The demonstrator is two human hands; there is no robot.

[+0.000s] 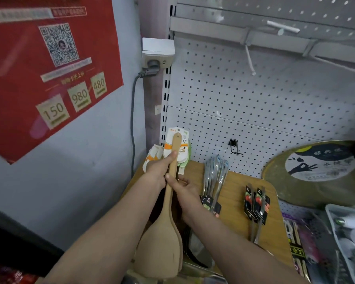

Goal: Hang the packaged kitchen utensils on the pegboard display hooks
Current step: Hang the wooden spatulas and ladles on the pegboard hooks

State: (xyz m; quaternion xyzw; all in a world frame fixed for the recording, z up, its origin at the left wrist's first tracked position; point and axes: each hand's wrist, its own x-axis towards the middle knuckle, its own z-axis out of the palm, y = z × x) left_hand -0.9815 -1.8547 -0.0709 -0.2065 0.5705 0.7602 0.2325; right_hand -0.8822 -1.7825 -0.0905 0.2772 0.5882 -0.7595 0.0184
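left hand [156, 169] grips wooden spatulas [166, 218]; right hand [183, 186] grips handles

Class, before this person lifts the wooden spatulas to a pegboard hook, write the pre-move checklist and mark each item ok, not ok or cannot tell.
1. Left hand grip on the wooden spatulas: ok, fingers wrapped round the handles.
2. Right hand steadying the handles lower down: ok.
3. Free hook available: ok, black hook and white hook both carry nothing.
4. Hang hole in the label card open: cannot tell, too small.
5. Spatulas aligned as one stack: ok, blades overlap.
6. Spatulas hung: not ok, not yet on the pegboard.
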